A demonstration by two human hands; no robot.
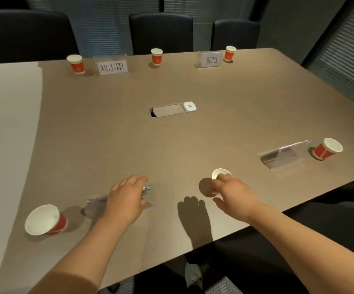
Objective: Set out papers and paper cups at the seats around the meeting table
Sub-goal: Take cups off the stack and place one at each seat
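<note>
At the near left a paper cup [45,219] stands upright by the table [172,141] edge, well clear of both hands. Just right of it the left hand [127,198] lies palm-down over a clear name-card stand [121,198], fingers curled round its top edge; it seems to be closed on the stand, though the hand hides most of the contact. Further right the right hand [229,187] is clamped around a second cup [219,177], its rim showing above the fingers and its base at or just above the tabletop, I cannot tell which. The step in hand looks like settling this middle near seat: stand squared up, cup set beside it. The next move calls for letting the cup down flat and releasing it without tipping it. To the right, another clear stand [284,154] and a cup [326,148] already sit at the end seat. Across the table three cups and two name cards [112,67] face the dark chairs [161,32]. A cable hatch [172,110] sits mid-table, out of the way. No loose papers are visible.
</note>
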